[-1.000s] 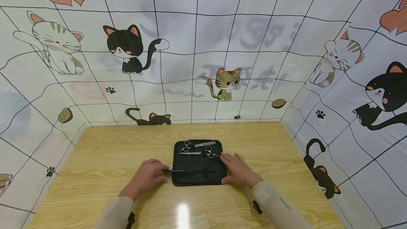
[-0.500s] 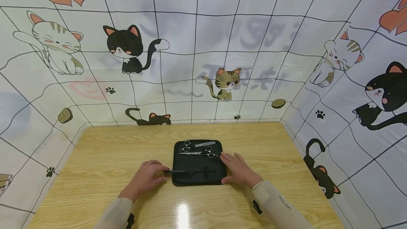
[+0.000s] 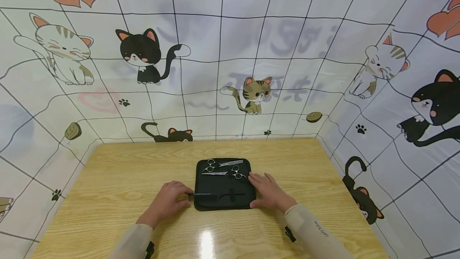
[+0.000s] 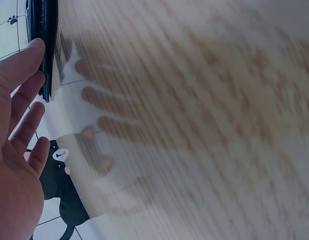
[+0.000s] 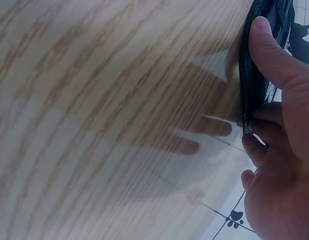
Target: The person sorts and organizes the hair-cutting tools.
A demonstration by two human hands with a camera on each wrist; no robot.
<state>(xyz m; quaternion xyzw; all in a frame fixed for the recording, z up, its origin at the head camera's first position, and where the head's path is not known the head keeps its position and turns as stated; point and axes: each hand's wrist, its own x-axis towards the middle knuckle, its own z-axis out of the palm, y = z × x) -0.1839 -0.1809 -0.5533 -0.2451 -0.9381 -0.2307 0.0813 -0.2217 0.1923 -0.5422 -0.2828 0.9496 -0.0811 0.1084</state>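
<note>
On the wooden table lies a flat black zip case [image 3: 212, 206], opened out. A black tail comb [image 3: 203, 194] lies across its lower half, with the thin tail over a small loop [image 3: 232, 195]. My left hand [image 3: 168, 202] pinches the wide end of the comb at the case's left edge; in the left wrist view the thumb and index finger are close to the case's edge. My right hand [image 3: 268, 193] rests against the right edge, thumb at the near corner. Two pairs of silver scissors, one [image 3: 215, 173] below the other [image 3: 231, 163], lie in the upper half.
The wood-grain table [image 3: 136, 159] reaches out around the case on all sides. A cloth wall [image 3: 201, 71] printed with cats and grid lines stands behind the table and along both sides. A bright light reflection [image 3: 206, 243] shows near the front.
My left hand has moved slightly to the right, and the comb has slid right with it over the case. My right hand stays at the case's edge.
</note>
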